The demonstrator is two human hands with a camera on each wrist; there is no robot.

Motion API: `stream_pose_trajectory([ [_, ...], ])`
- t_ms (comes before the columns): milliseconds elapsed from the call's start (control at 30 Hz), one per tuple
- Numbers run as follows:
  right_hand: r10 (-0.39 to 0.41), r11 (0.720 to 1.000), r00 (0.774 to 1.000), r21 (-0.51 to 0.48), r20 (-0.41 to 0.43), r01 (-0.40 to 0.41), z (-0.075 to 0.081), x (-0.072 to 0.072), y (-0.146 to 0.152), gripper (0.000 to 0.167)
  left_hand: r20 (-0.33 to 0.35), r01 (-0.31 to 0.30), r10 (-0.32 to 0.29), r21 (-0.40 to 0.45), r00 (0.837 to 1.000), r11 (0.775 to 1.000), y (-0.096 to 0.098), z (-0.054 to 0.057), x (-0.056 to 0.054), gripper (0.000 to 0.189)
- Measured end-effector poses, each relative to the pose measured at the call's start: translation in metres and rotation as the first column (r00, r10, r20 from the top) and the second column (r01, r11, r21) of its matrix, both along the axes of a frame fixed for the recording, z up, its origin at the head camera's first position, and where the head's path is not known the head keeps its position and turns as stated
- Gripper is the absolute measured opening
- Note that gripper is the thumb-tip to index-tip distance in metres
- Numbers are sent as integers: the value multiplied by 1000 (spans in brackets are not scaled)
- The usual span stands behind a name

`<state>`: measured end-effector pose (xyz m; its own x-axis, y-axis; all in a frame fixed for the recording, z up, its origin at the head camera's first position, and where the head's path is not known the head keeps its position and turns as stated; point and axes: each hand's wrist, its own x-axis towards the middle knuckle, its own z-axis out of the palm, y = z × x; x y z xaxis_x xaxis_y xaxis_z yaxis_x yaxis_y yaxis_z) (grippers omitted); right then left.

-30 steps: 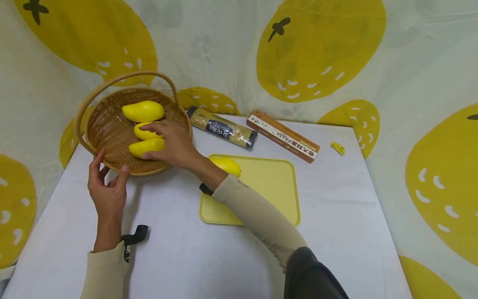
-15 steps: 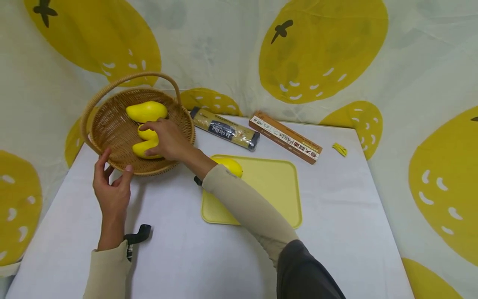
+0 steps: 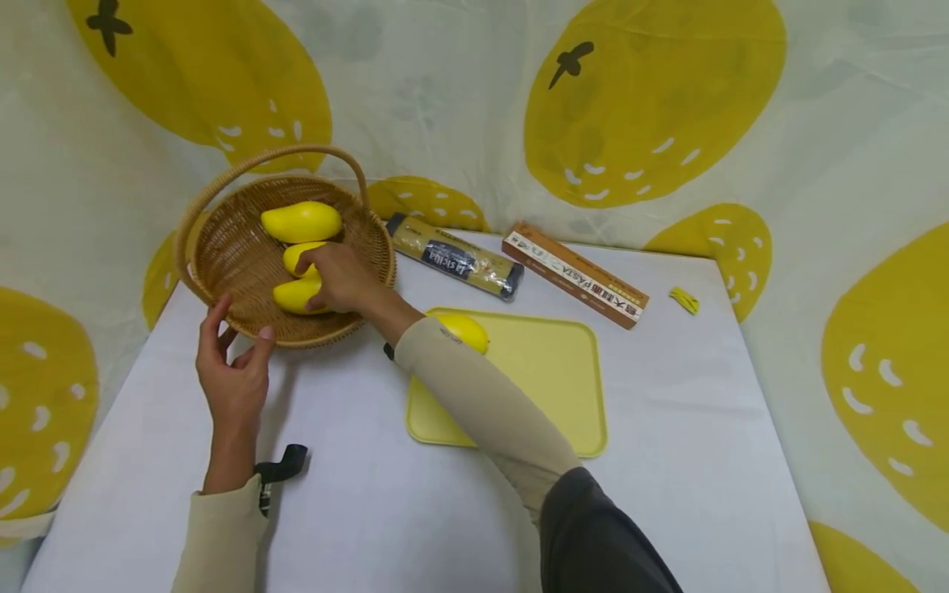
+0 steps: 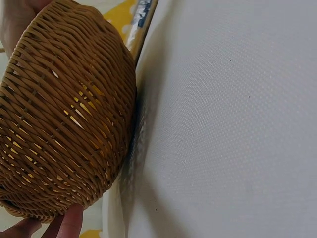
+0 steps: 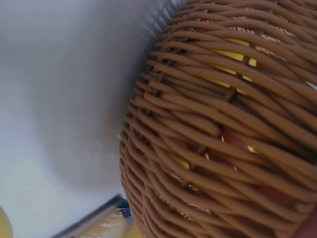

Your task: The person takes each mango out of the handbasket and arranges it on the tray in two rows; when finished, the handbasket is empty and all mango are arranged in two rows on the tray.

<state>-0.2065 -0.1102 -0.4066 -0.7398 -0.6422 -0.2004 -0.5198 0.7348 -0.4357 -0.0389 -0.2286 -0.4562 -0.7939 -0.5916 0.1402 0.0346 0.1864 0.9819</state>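
A wicker basket with a tall handle holds three yellow mangoes, the rear mango, the middle mango and the front mango. My right hand reaches over the basket's right rim and grips the front mango, with its curled fingers partly hiding that one and the middle one. At the near left rim, my left hand holds the basket between thumb and fingers. In the left wrist view its fingertips touch the woven wall. Only the basket's outside fills most of the right wrist view.
A pale yellow tray lies to the right, bearing another mango partly behind my right forearm. Behind it are a pasta packet and a pasta box. A small yellow scrap lies farther right on the white table.
My right hand's fingers have curled in closer over the front mango. The left hand stays at the rim. The whole view has shifted slightly; the mangoes keep their places in the basket.
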Motion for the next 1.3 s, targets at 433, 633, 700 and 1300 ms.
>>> stream_pose_trajectory([
  [433, -34, 993, 997, 117, 63, 27, -3, 0, -9, 52, -26, 6, -7, -25, 1000, 1000, -3, -7, -2, 65],
  [633, -21, 994, 995, 108, 102, 9, -3, 0, -7, 53, -28, 7, -7, -17, 1000, 1000, 1, 0, 0, 64],
  [700, -6, 995, 994, 99, 112, -5, -2, 2, -6, 54, -20, 4, -4, -13, 1000, 1000, 2, 2, 1, 65],
  [1300, 82, 976, 992, -210, 93, -61, 18, 24, 25, 56, -30, 2, -3, -17, 1000, 1000, -2, -4, -2, 65],
])
